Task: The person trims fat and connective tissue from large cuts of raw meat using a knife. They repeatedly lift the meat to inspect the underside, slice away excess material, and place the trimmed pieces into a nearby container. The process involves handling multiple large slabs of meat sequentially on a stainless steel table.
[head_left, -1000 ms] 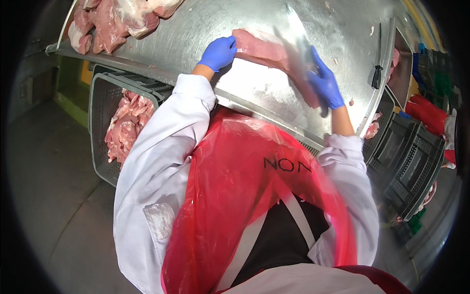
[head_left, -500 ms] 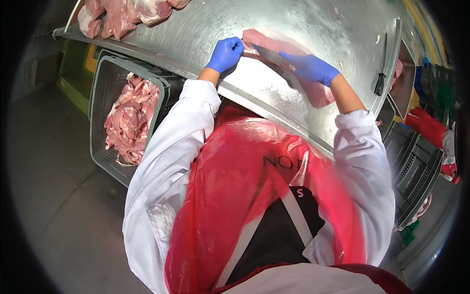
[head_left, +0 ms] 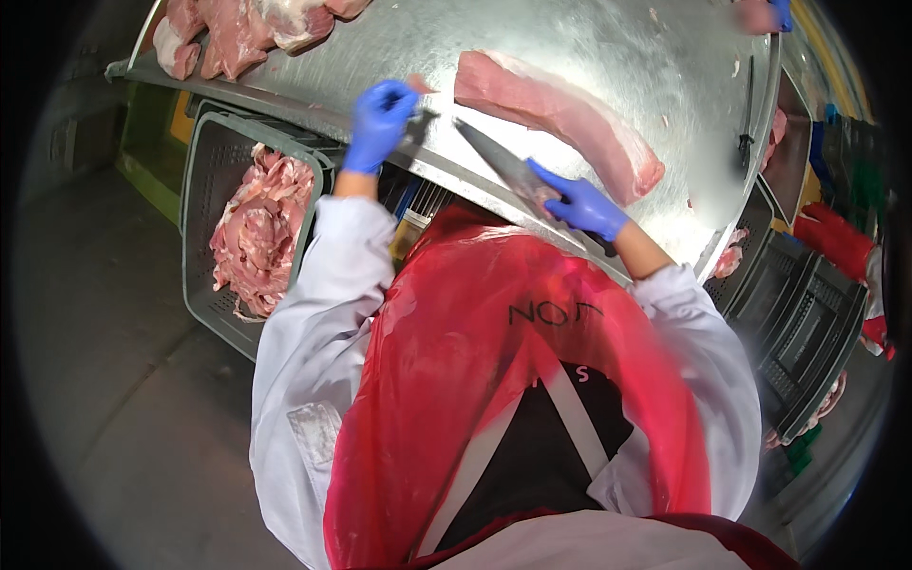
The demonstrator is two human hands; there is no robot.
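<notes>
My blue-gloved left hand pinches a small meat scrap over the steel table, left of a long pale-pink piece of meat. My right hand is closed on a large knife, its blade angled up-left below the long piece, tip near that piece's left end. The long piece lies untouched, curving down to the right, with a paler strip along its upper side.
Large meat pieces lie top left. A grey crate of trimmings stands below left; more crates are at right. A second knife lies near the right edge. A co-worker's blue glove shows top right, red clothing far right.
My left hand has left the long piece, moving left with a scrap. My right hand and knife have moved down off the meat. A co-worker's glove has appeared at top right.
</notes>
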